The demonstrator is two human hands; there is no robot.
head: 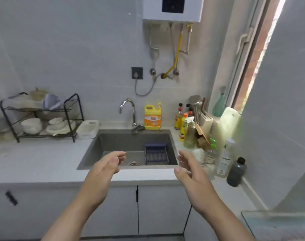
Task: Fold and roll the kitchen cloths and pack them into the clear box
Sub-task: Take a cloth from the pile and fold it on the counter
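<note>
At 5 o'clock a glassy slab is cut off by the frame's corner, and I cannot tell whether it is a box or a flat pane. The bottles crowded at 3 o'clock overlap and blur, so no label can be read; a dark bottle stands nearest the viewer. Both forearms run out of the bottom edge

What looks like a pale bluish cloth sits at 10 o'clock on the upper tier of the black dish rack. It is loosely bunched, neither folded nor rolled, and too soft in focus to tell whether it is 1 piece or more

The left hand and right hand hover at the centre over the front rim of the sink, palms facing each other. The fingers of both are loosely bent and spread, holding nothing, well apart from the cloth

The grey sink holds a blue slatted rack against its right wall. The dish rack's lower tier carries white bowls and plates. A white basket stands on the tabletop between dish rack and sink; its inside cannot be seen. A yellow jug stands at 12 o'clock just beside the tap
</note>
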